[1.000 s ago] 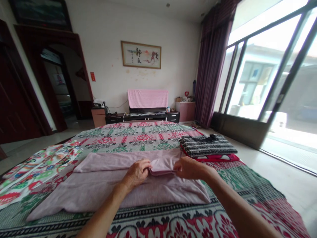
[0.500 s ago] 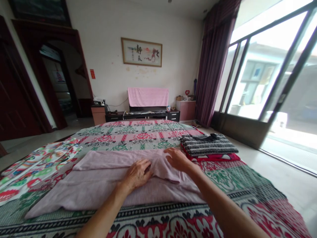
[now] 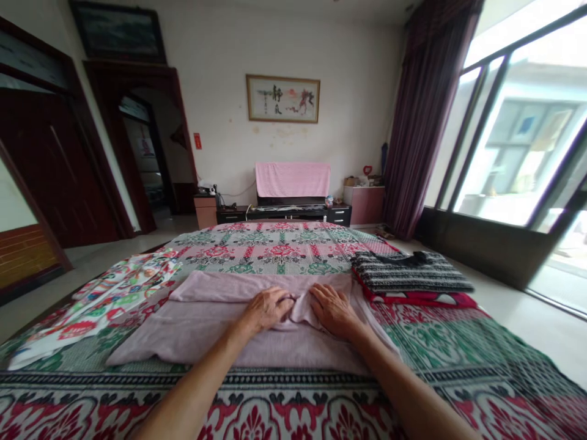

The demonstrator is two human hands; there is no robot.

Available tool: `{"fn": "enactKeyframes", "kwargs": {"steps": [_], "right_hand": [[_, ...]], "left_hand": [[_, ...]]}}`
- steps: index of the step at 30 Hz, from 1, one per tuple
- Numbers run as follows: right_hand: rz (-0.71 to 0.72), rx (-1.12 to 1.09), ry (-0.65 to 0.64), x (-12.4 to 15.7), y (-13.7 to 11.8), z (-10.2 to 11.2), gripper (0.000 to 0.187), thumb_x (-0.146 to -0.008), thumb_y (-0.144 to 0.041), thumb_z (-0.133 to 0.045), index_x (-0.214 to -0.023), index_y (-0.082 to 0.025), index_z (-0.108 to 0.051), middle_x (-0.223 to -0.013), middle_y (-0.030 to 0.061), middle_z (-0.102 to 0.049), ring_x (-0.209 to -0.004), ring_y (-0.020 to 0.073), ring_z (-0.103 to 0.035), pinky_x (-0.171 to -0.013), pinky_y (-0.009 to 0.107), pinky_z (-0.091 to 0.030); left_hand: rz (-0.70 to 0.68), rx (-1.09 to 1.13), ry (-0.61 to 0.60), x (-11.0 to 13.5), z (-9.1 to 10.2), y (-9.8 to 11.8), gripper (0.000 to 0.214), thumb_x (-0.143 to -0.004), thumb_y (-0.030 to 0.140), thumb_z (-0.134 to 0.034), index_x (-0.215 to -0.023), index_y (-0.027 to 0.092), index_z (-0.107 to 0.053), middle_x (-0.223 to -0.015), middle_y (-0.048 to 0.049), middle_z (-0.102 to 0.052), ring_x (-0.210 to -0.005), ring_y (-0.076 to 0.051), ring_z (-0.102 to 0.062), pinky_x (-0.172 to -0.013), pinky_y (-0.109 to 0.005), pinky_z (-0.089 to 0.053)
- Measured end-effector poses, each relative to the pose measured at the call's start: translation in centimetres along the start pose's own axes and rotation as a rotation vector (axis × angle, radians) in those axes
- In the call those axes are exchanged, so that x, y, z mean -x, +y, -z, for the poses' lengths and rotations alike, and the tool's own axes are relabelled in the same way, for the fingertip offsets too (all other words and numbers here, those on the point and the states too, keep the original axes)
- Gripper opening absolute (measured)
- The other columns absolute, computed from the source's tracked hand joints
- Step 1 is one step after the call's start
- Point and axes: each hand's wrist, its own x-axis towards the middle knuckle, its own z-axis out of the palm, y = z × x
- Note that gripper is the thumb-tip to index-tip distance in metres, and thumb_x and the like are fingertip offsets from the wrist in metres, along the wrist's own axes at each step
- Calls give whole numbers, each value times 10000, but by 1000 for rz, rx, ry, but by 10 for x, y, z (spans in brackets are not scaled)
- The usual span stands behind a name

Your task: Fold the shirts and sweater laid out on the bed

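Note:
A pale pink garment (image 3: 206, 324) lies spread on the bed, with a long strip of it, perhaps a sleeve, folded across its far side. My left hand (image 3: 269, 308) is at its middle, fingers curled and closed on a bunched bit of the cloth. Close by on the right, my right hand (image 3: 334, 308) rests palm down on the garment, fingers stretched out. The fabric wrinkles between the two hands. What lies under my palms is hidden.
Folded clothes sit at the right, a black-and-white knit top (image 3: 410, 272) above a red piece (image 3: 426, 298). Colourful printed clothing (image 3: 101, 299) lies at the left. A patterned bedspread (image 3: 279, 250) covers the bed. Beyond stands a low cabinet (image 3: 293, 214).
My right hand has come down from the garment's far right edge onto the cloth near my left hand. The fabric there has bunched up. The view has turned left.

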Motion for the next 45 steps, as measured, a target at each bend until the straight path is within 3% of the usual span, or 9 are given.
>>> {"fn": "enactKeyframes", "kwargs": {"steps": [5, 9, 11, 14, 20, 29, 35, 41, 45], "right_hand": [[-11, -40, 1, -1, 0, 0, 414, -912, -311, -349, -1275, -207, -519, -1399, 79, -480, -1265, 264, -396, -992, 469, -333], [28, -100, 107, -4, -2, 6, 420, -870, -207, -372, -1246, -167, -554, -1395, 111, -482, -1281, 239, -405, -1018, 439, -330], [118, -134, 144, -5, -6, 9, 440, -877, -203, -362, -1282, -165, -532, -1425, 108, -452, -1311, 222, -377, -1042, 417, -314], [219, -143, 47, -4, -11, 7, 439, -896, -263, -380, -1305, -206, -528, -1421, 78, -468, -1310, 246, -379, -1038, 436, -312], [237, -143, 5, -2, -12, 0, 417, -906, -286, -379, -1282, -243, -552, -1382, 52, -515, -1265, 247, -422, -1018, 425, -318], [223, -141, -7, -3, -16, 1, 425, -899, -286, -374, -1283, -222, -544, -1377, 66, -516, -1252, 242, -421, -1005, 427, -314], [224, -133, 0, -3, -15, 1, 421, -900, -275, -368, -1281, -224, -540, -1371, 62, -520, -1262, 243, -414, -997, 435, -321], [233, -135, 5, -3, -15, 1, 412, -899, -277, -376, -1269, -219, -547, -1368, 68, -521, -1242, 228, -430, -992, 415, -327], [238, -142, 6, -3, -14, 1, 415, -901, -278, -366, -1270, -214, -544, -1356, 73, -529, -1231, 225, -436, -988, 412, -330]], "left_hand": [[237, -267, -91, -2, 26, -29, 231, -812, 223, -494, -794, 197, -722, -892, -79, -705, -919, -204, -628, -834, -285, -448], [344, -250, -84, -17, 37, -34, 225, -768, 206, -526, -781, 213, -750, -845, -57, -730, -868, -200, -644, -784, -263, -448], [368, -223, -27, -31, 35, -33, 261, -781, 208, -519, -890, 220, -756, -937, -57, -736, -905, -193, -644, -807, -257, -447], [384, -198, -7, -50, 23, -32, 314, -791, 201, -509, -1003, 225, -739, -1032, -58, -727, -955, -184, -640, -835, -250, -446], [469, -165, -34, -65, 3, -36, 233, -741, 235, -552, -840, 234, -763, -907, -56, -749, -888, -192, -660, -755, -244, -460], [649, -109, -18, -78, -5, -43, 157, -682, 207, -586, -730, 156, -727, -794, -117, -727, -792, -203, -661, -648, -240, -428], [692, 32, 19, -75, 0, -54, 157, -681, 244, -576, -706, 154, -703, -627, -37, -669, -568, -147, -584, -512, -223, -378], [655, 144, 94, -68, 10, -51, 191, -715, 236, -495, -690, 148, -663, -601, -19, -634, -581, -133, -563, -521, -208, -379], [543, 230, 2, -44, 30, -47, 161, -658, 251, -536, -669, 153, -663, -584, 4, -615, -571, -119, -537, -519, -198, -373]]}}
